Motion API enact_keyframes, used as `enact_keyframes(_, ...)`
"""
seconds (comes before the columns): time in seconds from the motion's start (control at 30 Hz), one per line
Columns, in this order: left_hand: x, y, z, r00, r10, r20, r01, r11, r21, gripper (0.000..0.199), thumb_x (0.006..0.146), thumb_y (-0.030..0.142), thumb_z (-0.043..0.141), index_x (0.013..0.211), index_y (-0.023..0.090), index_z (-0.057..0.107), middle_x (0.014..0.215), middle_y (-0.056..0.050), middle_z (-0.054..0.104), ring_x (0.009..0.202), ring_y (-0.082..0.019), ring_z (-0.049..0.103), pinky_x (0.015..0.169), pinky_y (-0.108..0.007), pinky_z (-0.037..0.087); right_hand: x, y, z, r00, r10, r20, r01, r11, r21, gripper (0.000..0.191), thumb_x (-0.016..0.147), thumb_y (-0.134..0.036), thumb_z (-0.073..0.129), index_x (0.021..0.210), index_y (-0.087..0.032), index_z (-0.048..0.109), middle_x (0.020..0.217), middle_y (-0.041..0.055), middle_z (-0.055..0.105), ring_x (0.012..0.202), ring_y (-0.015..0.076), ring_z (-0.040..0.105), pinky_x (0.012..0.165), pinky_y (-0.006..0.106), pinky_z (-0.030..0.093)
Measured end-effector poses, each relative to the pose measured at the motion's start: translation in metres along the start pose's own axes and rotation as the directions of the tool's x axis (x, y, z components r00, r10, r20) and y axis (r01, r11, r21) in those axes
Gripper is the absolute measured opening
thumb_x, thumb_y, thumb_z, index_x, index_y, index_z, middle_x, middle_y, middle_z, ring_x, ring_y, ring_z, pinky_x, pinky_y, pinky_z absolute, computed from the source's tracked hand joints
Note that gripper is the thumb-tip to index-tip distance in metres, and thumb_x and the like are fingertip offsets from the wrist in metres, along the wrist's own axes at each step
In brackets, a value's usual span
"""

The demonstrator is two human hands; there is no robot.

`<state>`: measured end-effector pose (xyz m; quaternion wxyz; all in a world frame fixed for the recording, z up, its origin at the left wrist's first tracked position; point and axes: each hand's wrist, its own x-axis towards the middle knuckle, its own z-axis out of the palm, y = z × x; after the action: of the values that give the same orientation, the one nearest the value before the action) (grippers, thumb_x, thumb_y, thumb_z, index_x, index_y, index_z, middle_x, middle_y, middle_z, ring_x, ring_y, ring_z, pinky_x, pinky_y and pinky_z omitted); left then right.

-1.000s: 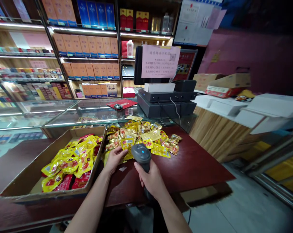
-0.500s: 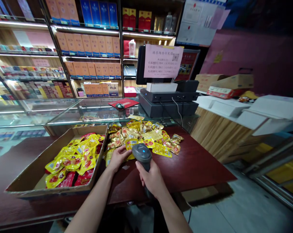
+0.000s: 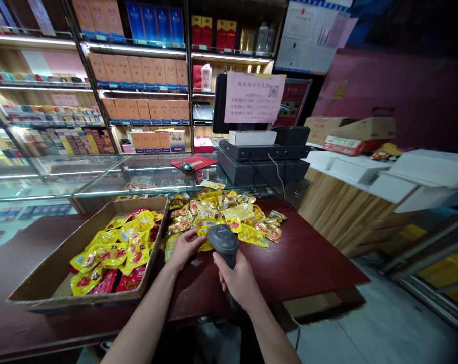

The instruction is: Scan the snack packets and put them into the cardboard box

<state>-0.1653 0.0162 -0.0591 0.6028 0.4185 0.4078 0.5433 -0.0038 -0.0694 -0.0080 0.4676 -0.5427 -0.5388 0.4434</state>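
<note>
My right hand (image 3: 234, 278) is wrapped around the grip of a dark grey barcode scanner (image 3: 223, 238), its head tilted towards the heap in front. Just left of the scanner, my left hand (image 3: 185, 247) pinches the edge of a yellow snack packet (image 3: 205, 225) with a barcode showing on it. Behind both hands spreads a loose heap of yellow and gold snack packets (image 3: 246, 211) on the dark red table (image 3: 300, 263). To the left, an open cardboard box (image 3: 35, 283) holds more yellow packets (image 3: 115, 254) and red ones (image 3: 132, 278).
Beyond the table runs a glass counter (image 3: 149, 177) carrying a mouse (image 3: 186, 166) on a red mat. A monitor with a pink sign (image 3: 254, 98) stands above a cash drawer (image 3: 259, 164). White boxes (image 3: 360, 168) sit on a wooden cabinet at the right. Stocked shelves line the back.
The blue light on top of the scanner has gone out. The scanner has shifted very slightly to the right; my left hand and the packet are nearly where they were.
</note>
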Motion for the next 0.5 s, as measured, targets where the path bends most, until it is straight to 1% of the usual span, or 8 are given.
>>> enact_keyframes(0.17, 0.001, -0.004, -0.001, 0.999, 0.022, -0.037, -0.022, 0.999, 0.026, 0.056, 0.055, 0.043, 0.086, 0.102, 0.016, 0.071, 0.094, -0.006, 0.076, 0.086, -0.022, 0.071, 0.077, -0.028, 0.053, 0.0, 0.001, -0.001, 1.0, 0.015, 0.016, -0.015, 1.0, 0.018, 0.039, 0.081, -0.052, 0.062, 0.095, -0.017, 0.056, 0.046, -0.0062, 0.054, 0.032, 0.011, 0.048, 0.033, 0.02, 0.038)
enact_keyframes(0.3, 0.003, -0.003, 0.002, 0.987, 0.112, -0.116, -0.11, 0.994, 0.025, 0.053, 0.056, 0.043, 0.085, 0.098, 0.016, 0.068, 0.094, -0.006, 0.075, 0.084, -0.021, 0.07, 0.077, -0.029, 0.054, -0.001, 0.004, -0.006, 1.0, -0.007, 0.03, 0.006, 1.0, 0.018, 0.041, 0.082, -0.055, 0.062, 0.096, -0.016, 0.057, 0.048, -0.0052, 0.056, 0.034, 0.0113, 0.049, 0.035, 0.021, 0.04)
enact_keyframes(0.4, 0.001, 0.015, 0.007, 0.952, 0.251, -0.173, -0.245, 0.968, 0.06, 0.05, 0.059, 0.043, 0.083, 0.098, 0.016, 0.067, 0.096, -0.007, 0.074, 0.088, -0.021, 0.069, 0.082, -0.031, 0.053, 0.001, 0.005, -0.011, 0.999, -0.017, 0.028, 0.017, 1.0, 0.017, 0.043, 0.082, -0.056, 0.062, 0.097, -0.016, 0.058, 0.048, -0.0038, 0.056, 0.035, 0.0121, 0.05, 0.036, 0.022, 0.04)
enact_keyframes(0.47, -0.003, 0.036, 0.008, 0.905, 0.375, -0.199, -0.348, 0.924, 0.159, 0.045, 0.065, 0.041, 0.08, 0.1, 0.016, 0.066, 0.098, -0.007, 0.073, 0.089, -0.02, 0.069, 0.084, -0.03, 0.052, 0.003, 0.004, -0.013, 1.0, -0.018, 0.017, 0.017, 1.0, 0.019, 0.044, 0.081, -0.056, 0.062, 0.097, -0.016, 0.058, 0.048, -0.0033, 0.056, 0.035, 0.0125, 0.05, 0.037, 0.022, 0.041)
enact_keyframes(0.5, -0.007, 0.049, 0.005, 0.875, 0.436, -0.211, -0.39, 0.892, 0.227, 0.043, 0.068, 0.04, 0.077, 0.102, 0.016, 0.065, 0.098, -0.008, 0.072, 0.089, -0.019, 0.068, 0.084, -0.03, 0.052, 0.005, 0.003, -0.014, 1.0, -0.016, 0.003, 0.016, 0.999, 0.028, 0.044, 0.08, -0.056, 0.064, 0.097, -0.016, 0.058, 0.047, -0.0032, 0.056, 0.035, 0.0127, 0.05, 0.036, 0.022, 0.04)
